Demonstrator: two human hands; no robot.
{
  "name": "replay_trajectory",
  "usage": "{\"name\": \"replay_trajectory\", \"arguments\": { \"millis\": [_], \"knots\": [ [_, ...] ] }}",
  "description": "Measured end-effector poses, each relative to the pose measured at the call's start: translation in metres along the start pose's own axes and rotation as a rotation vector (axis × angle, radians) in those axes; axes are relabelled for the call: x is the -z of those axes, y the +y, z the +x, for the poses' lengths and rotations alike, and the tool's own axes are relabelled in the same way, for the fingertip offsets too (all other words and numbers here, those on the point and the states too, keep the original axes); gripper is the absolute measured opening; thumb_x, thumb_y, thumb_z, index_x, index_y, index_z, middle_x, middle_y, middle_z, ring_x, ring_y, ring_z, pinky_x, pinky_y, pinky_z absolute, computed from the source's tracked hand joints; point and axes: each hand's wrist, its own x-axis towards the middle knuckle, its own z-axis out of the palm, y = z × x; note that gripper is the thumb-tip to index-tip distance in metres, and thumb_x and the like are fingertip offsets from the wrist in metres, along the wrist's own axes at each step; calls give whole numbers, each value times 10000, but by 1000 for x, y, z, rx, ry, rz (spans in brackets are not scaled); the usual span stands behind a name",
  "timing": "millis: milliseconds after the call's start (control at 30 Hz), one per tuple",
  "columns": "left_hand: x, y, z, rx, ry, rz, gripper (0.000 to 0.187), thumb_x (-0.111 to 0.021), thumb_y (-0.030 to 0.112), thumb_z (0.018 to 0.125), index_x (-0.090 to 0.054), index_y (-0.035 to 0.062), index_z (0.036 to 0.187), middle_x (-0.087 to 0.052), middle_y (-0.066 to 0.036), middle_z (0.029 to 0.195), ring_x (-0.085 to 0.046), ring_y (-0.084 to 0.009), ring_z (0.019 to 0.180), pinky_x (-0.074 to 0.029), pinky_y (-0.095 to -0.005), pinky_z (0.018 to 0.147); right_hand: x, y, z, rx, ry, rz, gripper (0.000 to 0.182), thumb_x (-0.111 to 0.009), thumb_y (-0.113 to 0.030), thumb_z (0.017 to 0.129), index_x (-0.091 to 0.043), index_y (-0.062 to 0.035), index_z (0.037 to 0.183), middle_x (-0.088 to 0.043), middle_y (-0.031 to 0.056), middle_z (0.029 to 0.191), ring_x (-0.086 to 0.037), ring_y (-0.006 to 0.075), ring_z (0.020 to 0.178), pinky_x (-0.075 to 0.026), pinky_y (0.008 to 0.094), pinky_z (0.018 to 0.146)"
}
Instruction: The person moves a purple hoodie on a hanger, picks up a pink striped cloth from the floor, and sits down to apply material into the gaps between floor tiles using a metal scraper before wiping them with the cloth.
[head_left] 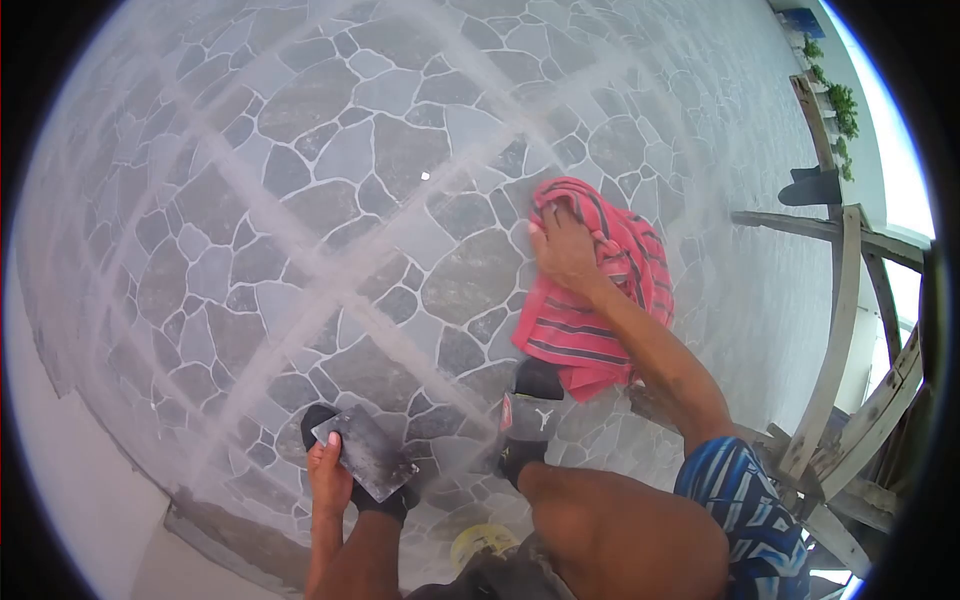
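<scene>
My right hand (566, 247) presses down on a bunched pink towel (585, 335) with dark stripes, its fingers curled into the folds. The towel lies on the stone-patterned floor (330, 90), beside my right foot in a dark slide sandal (530, 420). Low on the left, my left hand (328, 478) grips a flat, dark grey rectangular plate (368, 452) by its edge, thumb on top. That plate is tilted above my left foot and covers much of it. The fingers beneath the plate are hidden.
Pale, dusty bands cross the floor's irregular stones. A small white bit (426, 176) lies on it. Behind my feet is a yellow round object (483, 543), partly hidden. Wooden scaffolding (840, 340) stands at right, with potted plants (842, 110) beyond. A white wall (80, 480) borders the left.
</scene>
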Motion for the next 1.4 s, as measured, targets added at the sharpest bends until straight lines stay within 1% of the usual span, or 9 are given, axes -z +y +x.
{"name": "replay_trajectory", "arguments": {
  "millis": [100, 167, 267, 467, 700, 833, 1100, 1333, 1400],
  "knots": [
    [-2, 7, 4, 58, -33, 43, 325, -557, 251, 1036, -614, -11, 1220, -691, -95, 1139, -660, -186, 1036, -506, -354, 939, 17, 37, 19, 244, -385, 49, 493, -440, -383, 1018, -529, 28, 1276, -565, 306, 1241, -578, 464, 1083, -449, 523, 960],
    [-3, 10, 10, 63, -37, 47, 329, -566, 256, 1032, -615, -11, 1217, -691, -96, 1138, -660, -188, 1035, -506, -357, 939, 10, 82, 43, -261, 105, 46, 475, -481, -374, 1005, -540, 6, 1283, -566, 296, 1235, -572, 453, 1087, -455, 520, 945],
    [-3, 6, 10, 36, -31, 60, 335, -585, 264, 1023, -614, -2, 1225, -690, -91, 1143, -660, -188, 1028, -505, -360, 940, 5, 114, 67, -489, -143, -15, 520, -504, -380, 994, -529, 33, 1309, -562, 301, 1232, -559, 445, 1114, -434, 532, 964],
    [-14, 5, 12, 60, -33, 177, 392, -596, 332, 1010, -607, -1, 1217, -684, -85, 1122, -654, -181, 1005, -498, -345, 930, -11, -30, 50, 199, 180, 27, 550, -486, -398, 989, -532, 28, 1333, -592, 256, 1204, -545, 406, 1156, -388, 515, 1022],
    [-15, 2, -2, 11, 7, 243, 403, -613, 351, 1000, -623, 3, 1203, -682, -71, 1108, -646, -175, 1004, -492, -348, 928, 6, 125, -143, -649, -134, 20, 645, -340, -415, 1038, -238, -67, 1572, -342, 340, 1475, -354, 506, 1361, -285, 554, 1140],
    [-8, -8, -1, -20, -24, 192, 391, -613, 344, 1000, -630, 6, 1196, -680, -75, 1119, -642, -180, 1023, -487, -347, 936, 38, 127, -144, -1050, -298, 201, 674, -343, -474, 1029, -404, 50, 1449, -472, 355, 1371, -387, 544, 1328, -287, 573, 1124],
    [-16, -3, 2, 18, -23, 191, 379, -603, 310, 1007, -590, 1, 1226, -669, -86, 1131, -645, -195, 1018, -495, -371, 941, 6, 29, -140, 120, -2, 8, 483, -456, -389, 1000, -576, -57, 1330, -555, 270, 1302, -533, 408, 1204, -331, 554, 1060],
    [-4, -7, 5, 13, -75, 137, 364, -585, 282, 1017, -581, 3, 1251, -665, -83, 1150, -640, -203, 1053, -501, -377, 951, 34, 86, -64, -931, -142, 296, 608, -406, -425, 1014, -535, 95, 1303, -547, 369, 1277, -493, 479, 1282, -328, 522, 1133],
    [-9, -7, 5, 2, -60, 133, 365, -585, 284, 1017, -581, 5, 1253, -664, -81, 1156, -639, -200, 1060, -497, -378, 957, 7, 21, -63, -385, -118, 56, 530, -461, -438, 986, -646, 31, 1150, -651, 282, 1160, -595, 421, 1169, -425, 527, 1019]
  ]
}}
